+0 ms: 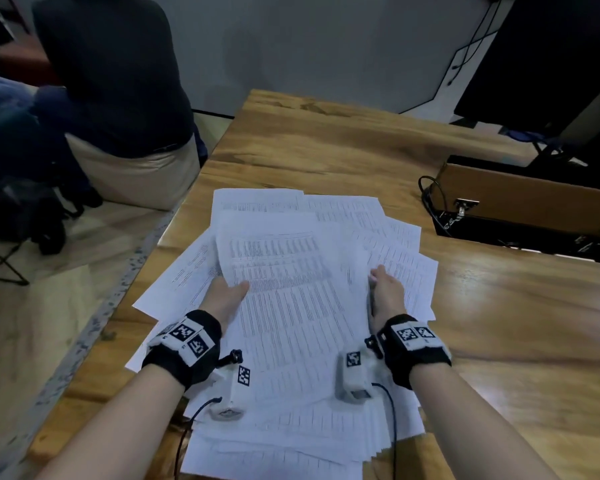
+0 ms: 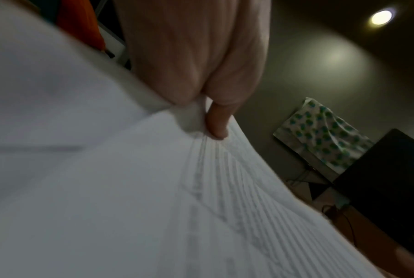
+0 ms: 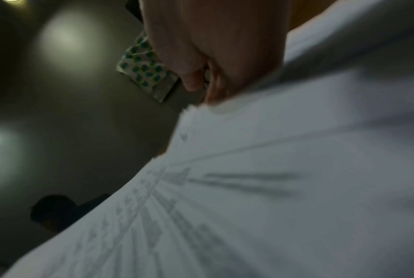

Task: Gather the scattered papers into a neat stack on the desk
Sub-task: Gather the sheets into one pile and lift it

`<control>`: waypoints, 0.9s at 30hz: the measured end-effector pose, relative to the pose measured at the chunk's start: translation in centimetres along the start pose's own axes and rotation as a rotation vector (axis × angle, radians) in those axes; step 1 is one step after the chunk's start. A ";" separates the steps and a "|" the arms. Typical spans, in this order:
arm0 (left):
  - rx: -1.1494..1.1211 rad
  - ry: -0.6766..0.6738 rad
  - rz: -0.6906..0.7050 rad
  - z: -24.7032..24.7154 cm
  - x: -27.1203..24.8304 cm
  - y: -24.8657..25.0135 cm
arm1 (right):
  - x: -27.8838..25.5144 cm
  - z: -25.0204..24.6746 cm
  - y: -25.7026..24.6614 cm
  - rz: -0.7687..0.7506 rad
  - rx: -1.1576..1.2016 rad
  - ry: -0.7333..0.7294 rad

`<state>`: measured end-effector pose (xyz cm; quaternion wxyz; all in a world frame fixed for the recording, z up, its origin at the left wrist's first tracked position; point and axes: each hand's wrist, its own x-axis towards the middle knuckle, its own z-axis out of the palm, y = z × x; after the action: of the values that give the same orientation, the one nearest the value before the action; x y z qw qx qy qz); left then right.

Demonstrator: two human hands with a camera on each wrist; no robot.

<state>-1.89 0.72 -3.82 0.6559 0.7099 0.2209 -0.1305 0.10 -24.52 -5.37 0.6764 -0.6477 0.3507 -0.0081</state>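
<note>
Gripping papers [image 1: 291, 289] at both side edges — left hand [image 1: 227, 296], right hand [image 1: 387, 289].

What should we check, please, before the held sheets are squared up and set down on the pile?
1. Left hand has a hold on the sheets: ok; its thumb lies on top at their left edge.
2. Right hand has a hold at the right edge: ok; the right wrist view shows its fingers curled there.
3. Edges of the held sheets line up: not ok; they fan out unevenly.
4. Loose papers are gathered in: not ok; many lie spread around and under the hands.
5. Bare desk is free beyond the papers: ok.
6. Cables near the box stay off the papers: ok; they are apart.
</note>
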 end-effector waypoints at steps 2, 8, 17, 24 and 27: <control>0.001 -0.013 0.002 0.1 -0.2 0.0 | -0.3 -2.0 -0.2 0.047 -0.244 -0.112; 0.086 -0.291 0.006 2.1 -2.0 0.6 | -4.2 -2.2 2.0 -0.020 -0.422 -0.354; 0.021 -0.035 0.011 -0.9 -1.2 0.0 | -3.8 -2.5 -0.2 -0.138 -0.344 -0.264; 0.077 0.188 -0.022 -6.2 3.7 -1.3 | 2.8 -6.3 1.5 0.060 -0.974 0.177; -0.051 0.083 -0.056 -5.4 1.6 0.5 | 2.6 -5.8 0.3 0.112 -0.920 0.218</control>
<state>-0.79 6.26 -3.55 0.6604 0.6912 0.2707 -0.1137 -0.88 -30.77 -6.40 0.2781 -0.8554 0.4211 0.1168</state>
